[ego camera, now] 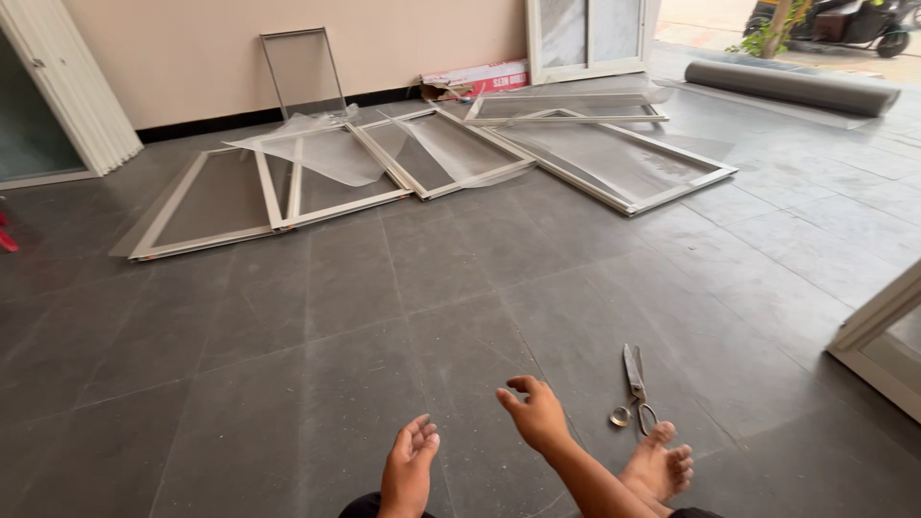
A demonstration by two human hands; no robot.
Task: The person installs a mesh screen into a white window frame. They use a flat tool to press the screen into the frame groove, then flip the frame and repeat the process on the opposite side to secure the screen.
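Observation:
I sit on a grey tiled floor. My left hand (410, 466) hangs low in front of me, palm up, fingers loosely curled and holding nothing. My right hand (533, 412) is raised a little beside it, fingers spread and bent, also without anything in it. A pair of metal scissors (634, 386) lies shut on the tiles just right of my right hand, apart from it, next to my bare foot (658, 466).
Several pale-framed mesh screens (317, 177) lie flat along the far wall, with clear plastic film over some. Another frame (303, 72) leans on the wall. A grey mesh roll (791, 86) lies at back right. A frame corner (878, 336) juts in at right.

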